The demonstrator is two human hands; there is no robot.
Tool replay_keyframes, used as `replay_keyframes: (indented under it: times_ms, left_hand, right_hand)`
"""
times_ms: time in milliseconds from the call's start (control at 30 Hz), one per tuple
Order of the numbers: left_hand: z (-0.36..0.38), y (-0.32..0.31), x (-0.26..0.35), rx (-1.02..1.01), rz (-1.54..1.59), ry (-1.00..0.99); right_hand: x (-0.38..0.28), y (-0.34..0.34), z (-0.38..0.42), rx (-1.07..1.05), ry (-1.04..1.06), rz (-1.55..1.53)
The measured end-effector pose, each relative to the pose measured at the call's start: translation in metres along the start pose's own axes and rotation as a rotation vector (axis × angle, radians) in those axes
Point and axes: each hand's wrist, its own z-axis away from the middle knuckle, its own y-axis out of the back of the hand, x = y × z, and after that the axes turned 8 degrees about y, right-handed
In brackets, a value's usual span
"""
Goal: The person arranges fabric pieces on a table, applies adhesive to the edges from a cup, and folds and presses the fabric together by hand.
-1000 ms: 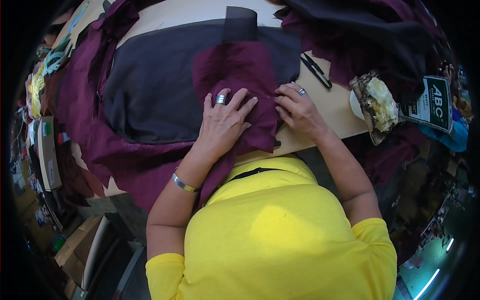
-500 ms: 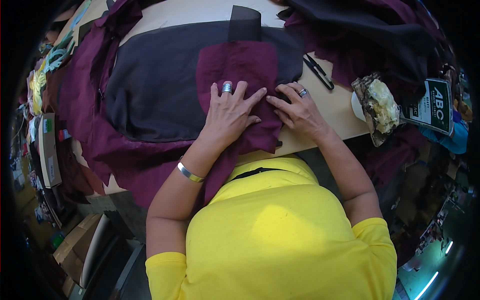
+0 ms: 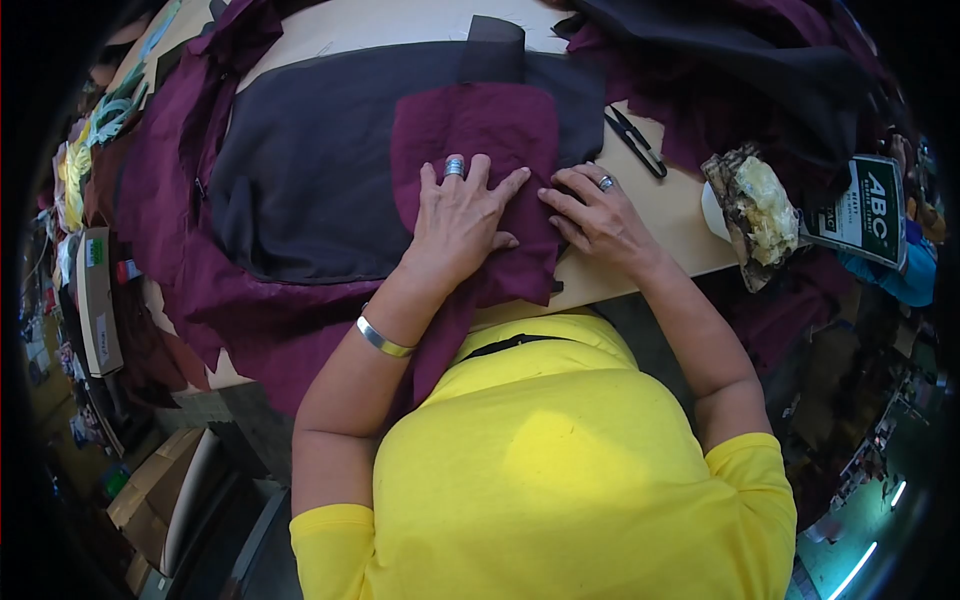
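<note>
A maroon fabric piece (image 3: 475,125) lies over a large black cloth (image 3: 310,170), with a dark sheer strip (image 3: 493,50) at its top edge. My left hand (image 3: 462,212) rests flat on the maroon piece, fingers spread, thumb pointing right. At the piece's right edge is my right hand (image 3: 597,217), its fingers bent and their tips on the fabric edge. Whether those fingertips pinch the cloth is too small to tell. More maroon fabric (image 3: 180,230) surrounds the black cloth on the left and below.
Black thread snips (image 3: 635,142) lie on the table (image 3: 690,235) right of the cloth. Beyond them are a yellowish waxy lump (image 3: 765,215) on a dark piece and a green ABC container (image 3: 868,212). Dark and maroon fabric (image 3: 740,80) is heaped at the upper right.
The maroon piece looks flatter and smoother near its upper part. My left hand has shifted slightly left, and my right hand slightly right, widening the gap between their fingertips.
</note>
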Motion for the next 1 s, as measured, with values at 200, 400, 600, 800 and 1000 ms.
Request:
replay_keyframes:
  times_ms: [200,400,600,800,1000]
  left_hand:
    - [0.001,-0.002,-0.001,0.003,0.023,0.005]
    - [0.000,-0.002,-0.002,-0.007,0.028,0.005]
    - [0.000,-0.001,-0.002,-0.008,0.021,0.007]
    - [0.000,-0.001,-0.002,-0.004,0.016,0.007]
    - [0.000,-0.001,-0.003,-0.015,0.023,0.003]
  right_hand:
    - [-0.002,0.000,-0.003,-0.002,0.011,0.039]
    - [-0.002,0.000,-0.003,-0.002,0.015,0.042]
    - [-0.002,0.001,-0.005,-0.004,0.008,0.023]
    - [0.004,-0.003,-0.001,0.016,-0.040,-0.008]
    - [0.009,-0.005,0.000,0.043,-0.096,-0.040]
